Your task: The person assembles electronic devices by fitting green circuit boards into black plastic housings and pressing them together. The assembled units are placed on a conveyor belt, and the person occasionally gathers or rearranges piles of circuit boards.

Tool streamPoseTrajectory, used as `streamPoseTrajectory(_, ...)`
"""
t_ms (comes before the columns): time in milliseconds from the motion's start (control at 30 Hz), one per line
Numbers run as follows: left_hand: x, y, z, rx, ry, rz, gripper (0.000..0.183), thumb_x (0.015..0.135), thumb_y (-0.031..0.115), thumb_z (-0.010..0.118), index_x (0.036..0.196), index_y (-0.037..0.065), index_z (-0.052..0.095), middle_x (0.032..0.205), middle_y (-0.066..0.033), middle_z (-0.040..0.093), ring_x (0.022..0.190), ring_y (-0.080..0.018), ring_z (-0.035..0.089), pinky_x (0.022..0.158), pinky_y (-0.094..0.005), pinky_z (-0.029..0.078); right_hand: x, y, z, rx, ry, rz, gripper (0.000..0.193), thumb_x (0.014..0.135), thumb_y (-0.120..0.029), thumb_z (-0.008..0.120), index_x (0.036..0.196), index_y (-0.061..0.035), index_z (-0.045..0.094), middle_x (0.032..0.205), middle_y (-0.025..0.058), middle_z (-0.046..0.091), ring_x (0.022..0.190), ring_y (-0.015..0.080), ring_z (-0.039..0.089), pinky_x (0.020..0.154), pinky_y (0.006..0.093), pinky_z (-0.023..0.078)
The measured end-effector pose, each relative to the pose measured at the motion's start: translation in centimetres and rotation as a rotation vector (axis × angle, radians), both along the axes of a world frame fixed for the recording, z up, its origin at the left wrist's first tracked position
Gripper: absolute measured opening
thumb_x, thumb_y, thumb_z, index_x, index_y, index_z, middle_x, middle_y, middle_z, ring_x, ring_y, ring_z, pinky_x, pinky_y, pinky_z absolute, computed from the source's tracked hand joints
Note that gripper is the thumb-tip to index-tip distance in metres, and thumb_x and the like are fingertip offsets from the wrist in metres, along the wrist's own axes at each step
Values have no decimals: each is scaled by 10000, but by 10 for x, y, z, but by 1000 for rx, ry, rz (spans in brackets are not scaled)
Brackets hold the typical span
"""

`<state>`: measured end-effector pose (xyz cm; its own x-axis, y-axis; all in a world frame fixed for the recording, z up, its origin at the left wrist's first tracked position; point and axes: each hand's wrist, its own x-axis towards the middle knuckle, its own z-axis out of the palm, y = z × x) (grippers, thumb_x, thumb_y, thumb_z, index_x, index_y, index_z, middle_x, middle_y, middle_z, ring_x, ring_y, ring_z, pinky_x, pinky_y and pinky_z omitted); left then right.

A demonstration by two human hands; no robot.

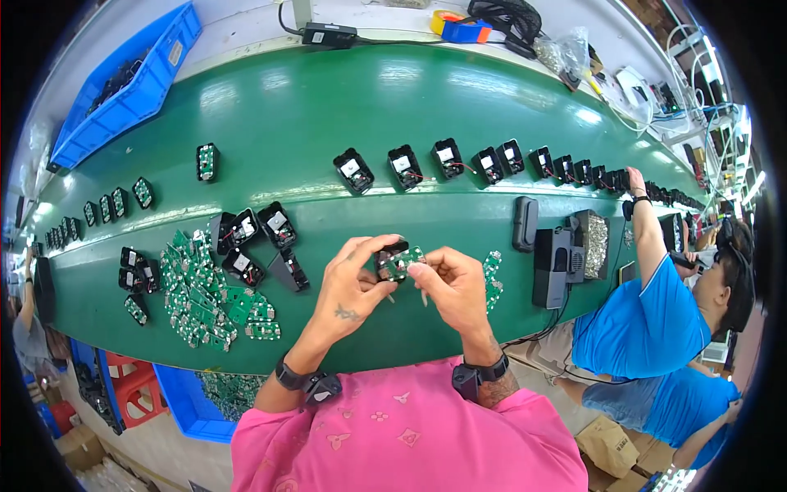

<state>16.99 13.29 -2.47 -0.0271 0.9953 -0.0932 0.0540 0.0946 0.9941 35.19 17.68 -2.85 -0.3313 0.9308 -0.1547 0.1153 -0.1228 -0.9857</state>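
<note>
In front of my chest, my left hand [351, 283] is closed around a small black plastic case [393, 248], most of it hidden by my fingers. A green circuit board [402, 263] lies at the case's open side, and I cannot tell how far it is seated. My right hand [453, 287] grips the board's right end, thumb on top and fingers curled. To the left is a heap of loose green circuit boards [193, 291], with several open black cases [277, 225] beside it. A few more boards [493, 279] lie just right of my right hand.
Open black cases [404, 167] line the green bench [270, 107], running far right to a co-worker's hand [635, 180]. Cases fitted with boards [142, 193] stand left. A black device [553, 266] and parts tray [592, 246] sit right. Blue bins [168, 70] stand at far left and below the bench.
</note>
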Motion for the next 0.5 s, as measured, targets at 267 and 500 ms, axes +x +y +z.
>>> streamPoseTrajectory(267,11,-2,-12,128,-4,51,588,765,-115,658,1317,80,600,1208,-113,592,903,-169,660,653,-262,562,2,1,10,116,-131,69,228,970,-106,617,774,10,603,629,1,557,578,52,479,512,255,378)
streamPoseTrajectory(500,14,-2,-14,188,213,134,469,831,-35,644,1275,114,644,1189,-136,601,762,-217,659,669,-327,540,3,3,22,153,-278,256,267,957,-121,628,729,11,580,592,12,508,542,78,413,490,286,321)
